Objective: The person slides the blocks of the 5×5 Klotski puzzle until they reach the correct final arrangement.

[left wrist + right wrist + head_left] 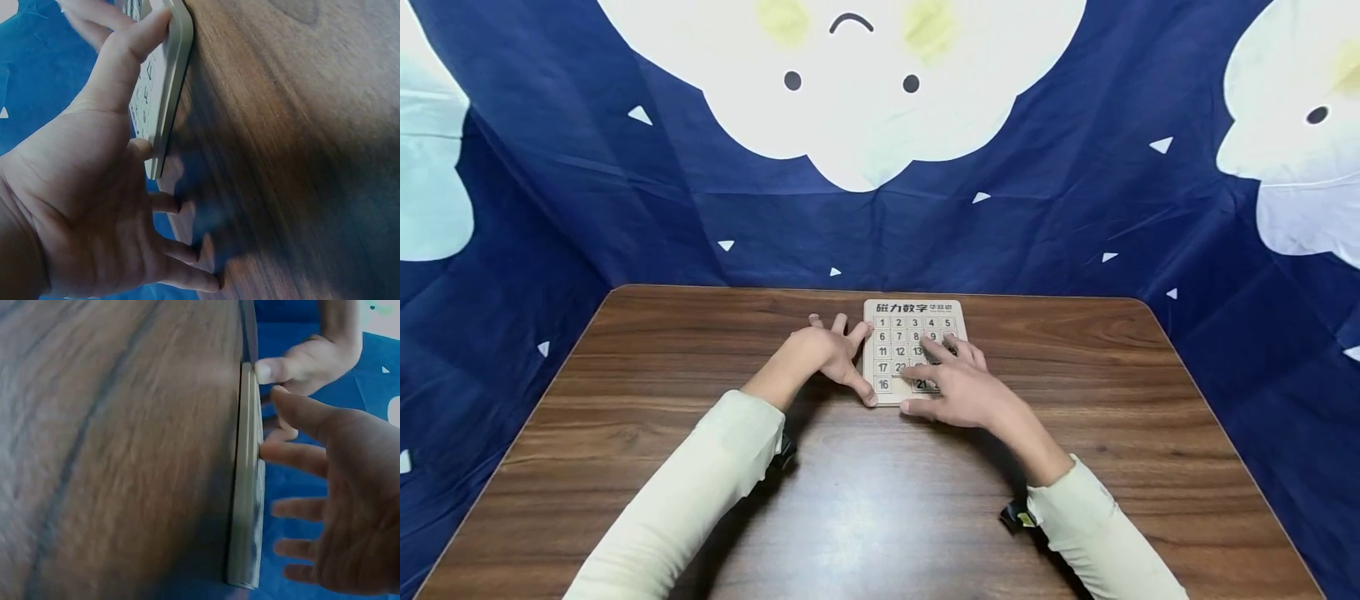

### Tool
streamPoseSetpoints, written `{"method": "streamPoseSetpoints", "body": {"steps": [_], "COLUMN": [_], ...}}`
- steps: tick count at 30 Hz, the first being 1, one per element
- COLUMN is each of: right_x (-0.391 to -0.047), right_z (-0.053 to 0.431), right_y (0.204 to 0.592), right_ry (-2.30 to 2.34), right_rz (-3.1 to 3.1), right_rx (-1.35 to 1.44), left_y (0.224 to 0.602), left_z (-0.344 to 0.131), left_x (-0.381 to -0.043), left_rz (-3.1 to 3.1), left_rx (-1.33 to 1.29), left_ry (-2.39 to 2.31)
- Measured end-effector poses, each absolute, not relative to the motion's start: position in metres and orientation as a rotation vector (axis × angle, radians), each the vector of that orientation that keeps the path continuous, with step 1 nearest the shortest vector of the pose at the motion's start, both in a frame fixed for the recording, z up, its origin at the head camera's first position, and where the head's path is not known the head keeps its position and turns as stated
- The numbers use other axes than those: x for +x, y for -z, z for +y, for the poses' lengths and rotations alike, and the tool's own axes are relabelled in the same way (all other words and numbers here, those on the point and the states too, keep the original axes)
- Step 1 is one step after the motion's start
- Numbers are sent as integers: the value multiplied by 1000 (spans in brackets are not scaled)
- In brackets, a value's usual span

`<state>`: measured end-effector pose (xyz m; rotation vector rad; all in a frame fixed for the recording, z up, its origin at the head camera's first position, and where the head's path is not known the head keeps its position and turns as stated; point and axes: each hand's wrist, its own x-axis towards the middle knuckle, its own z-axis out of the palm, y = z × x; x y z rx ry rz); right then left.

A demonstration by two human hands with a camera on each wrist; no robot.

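A pale number slide puzzle [917, 307] lies at the far middle of the table, its tiles numbered and a gap in the bottom row beside the 16 tile [883, 384]. My left hand [833, 350] is spread at the puzzle's left side. Its thumb [153, 31] presses the near left corner and the index fingertip meets the left edge, while the other fingers reach down to the table. Over the lower right tiles my right hand [958, 390] extends its index finger to the 22 tile [900, 367]. The other right fingers hover spread, hiding several tiles.
The brown wood table [850, 500] ends just behind the puzzle. A dark blue cloth [880, 225] with white cloud shapes hangs behind it and along both sides. Black straps [1017, 517] sit at the wrists by the sleeves.
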<state>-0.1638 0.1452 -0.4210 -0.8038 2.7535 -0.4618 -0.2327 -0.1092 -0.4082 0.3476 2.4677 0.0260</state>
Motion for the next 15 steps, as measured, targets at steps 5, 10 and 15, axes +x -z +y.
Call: {"method": "streamPoseSetpoints", "body": {"steps": [5, 10, 15], "right_x": [-166, -171, -173], "right_z": [150, 150, 143], "right_y": [418, 416, 415], "right_ry": [459, 462, 429], "right_rz": [2747, 2808, 2855], "right_rx": [-773, -704, -680], "left_y": [408, 407, 406], "left_z": [-111, -113, -112], "left_x": [-229, -229, -228], "left_rz": [2489, 2503, 2501], "left_rx": [357, 363, 358], "left_ry": [-33, -23, -24]}}
